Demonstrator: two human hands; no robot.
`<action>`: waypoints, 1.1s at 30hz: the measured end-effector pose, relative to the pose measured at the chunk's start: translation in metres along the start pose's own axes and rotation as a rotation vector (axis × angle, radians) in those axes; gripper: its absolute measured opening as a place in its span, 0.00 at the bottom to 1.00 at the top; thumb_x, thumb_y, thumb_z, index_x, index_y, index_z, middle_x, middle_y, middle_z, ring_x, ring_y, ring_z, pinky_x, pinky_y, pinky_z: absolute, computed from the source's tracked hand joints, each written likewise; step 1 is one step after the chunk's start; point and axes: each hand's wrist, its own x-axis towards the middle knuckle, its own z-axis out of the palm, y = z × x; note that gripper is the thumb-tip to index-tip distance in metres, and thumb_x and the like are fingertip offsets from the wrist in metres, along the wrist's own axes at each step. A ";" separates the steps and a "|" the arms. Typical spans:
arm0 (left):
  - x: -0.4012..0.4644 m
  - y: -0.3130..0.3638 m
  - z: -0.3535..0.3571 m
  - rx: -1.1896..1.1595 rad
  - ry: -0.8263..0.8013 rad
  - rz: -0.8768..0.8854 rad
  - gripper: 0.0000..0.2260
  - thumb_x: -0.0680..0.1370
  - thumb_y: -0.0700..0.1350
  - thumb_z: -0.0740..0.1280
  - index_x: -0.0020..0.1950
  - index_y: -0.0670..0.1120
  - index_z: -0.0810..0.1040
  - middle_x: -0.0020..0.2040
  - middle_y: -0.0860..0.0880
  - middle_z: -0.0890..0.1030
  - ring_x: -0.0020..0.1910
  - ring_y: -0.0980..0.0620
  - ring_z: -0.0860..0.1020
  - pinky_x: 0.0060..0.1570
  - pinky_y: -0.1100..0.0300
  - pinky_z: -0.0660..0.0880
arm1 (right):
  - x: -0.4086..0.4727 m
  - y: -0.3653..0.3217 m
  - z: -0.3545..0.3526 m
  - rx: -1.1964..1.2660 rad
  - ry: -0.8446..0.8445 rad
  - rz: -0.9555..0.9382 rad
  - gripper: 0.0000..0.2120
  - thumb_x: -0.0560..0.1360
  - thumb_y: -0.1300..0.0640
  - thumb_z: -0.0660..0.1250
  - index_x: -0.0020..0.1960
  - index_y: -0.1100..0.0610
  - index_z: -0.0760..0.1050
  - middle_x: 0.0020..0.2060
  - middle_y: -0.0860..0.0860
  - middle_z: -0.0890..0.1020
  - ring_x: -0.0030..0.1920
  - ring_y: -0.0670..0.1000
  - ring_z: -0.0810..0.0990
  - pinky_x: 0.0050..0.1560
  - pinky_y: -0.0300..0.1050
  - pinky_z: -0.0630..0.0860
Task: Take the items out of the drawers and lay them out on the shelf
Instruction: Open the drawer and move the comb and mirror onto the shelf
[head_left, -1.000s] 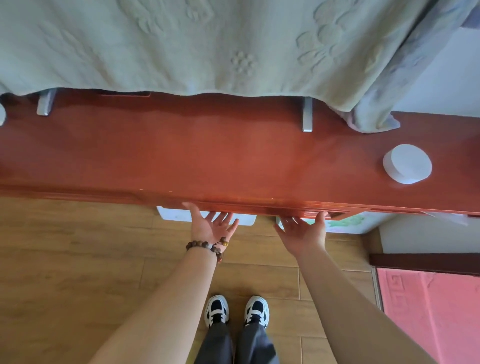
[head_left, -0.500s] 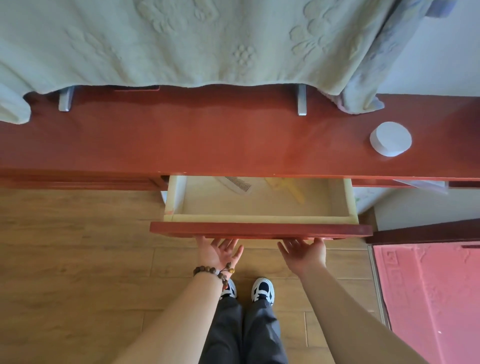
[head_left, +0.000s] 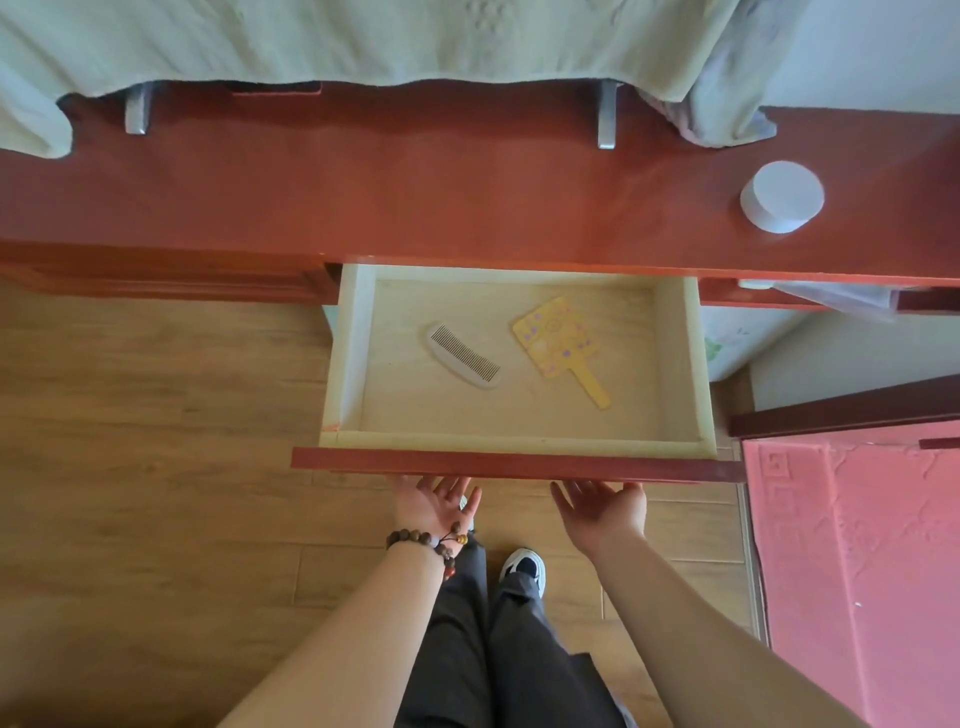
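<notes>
Drawer (head_left: 519, 441) pulled farther out than before, pale wood inside, white comb (head_left: 463, 355), yellow paddle-shaped mirror, perhaps (head_left: 563, 340), left hand (head_left: 434, 506) and right hand (head_left: 602, 512) palms-up, fingers spread under red front.

Shelf (head_left: 415, 197) red-brown, glossy, across upper-mid frame. Drawer (head_left: 514, 460) front same red-brown; inside pale cream wood w/ faint grain. Comb (head_left: 462, 356), centre frame: white body, dark teeth. Paddle (head_left: 563, 340) just right of it: yellow w/ purple and pale dots. Jar (head_left: 782, 196), upper right: white. Cloth (head_left: 337, 36) along top: pale green, embossed floral pattern. Floor (head_left: 145, 467), left: tan wood planks. Mat (head_left: 857, 545), lower right: pink, raised border pattern. Bracelet (head_left: 431, 540), bottom centre: brown beads plus orange and red ones. Trousers (head_left: 498, 654) dark grey; shoe (head_left: 524, 566) black & white.
</notes>
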 end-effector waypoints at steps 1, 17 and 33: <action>-0.002 -0.002 -0.004 -0.003 0.001 0.004 0.32 0.79 0.64 0.46 0.76 0.44 0.56 0.76 0.41 0.60 0.74 0.43 0.62 0.72 0.42 0.58 | -0.002 0.001 -0.003 -0.001 0.003 0.001 0.20 0.79 0.49 0.49 0.61 0.58 0.71 0.59 0.57 0.76 0.62 0.56 0.72 0.69 0.55 0.63; -0.114 0.022 0.025 1.138 -0.318 0.277 0.08 0.81 0.43 0.61 0.57 0.43 0.76 0.52 0.42 0.82 0.50 0.45 0.82 0.55 0.50 0.78 | -0.114 -0.028 0.032 -0.831 -0.225 0.009 0.10 0.79 0.59 0.60 0.51 0.66 0.74 0.45 0.62 0.82 0.43 0.57 0.82 0.46 0.49 0.77; 0.008 0.048 0.116 2.073 0.218 0.796 0.49 0.70 0.65 0.68 0.77 0.48 0.43 0.77 0.39 0.52 0.76 0.40 0.54 0.72 0.44 0.60 | -0.032 -0.051 0.110 -1.710 0.146 -0.691 0.27 0.71 0.47 0.70 0.65 0.54 0.67 0.61 0.54 0.68 0.61 0.57 0.70 0.52 0.47 0.70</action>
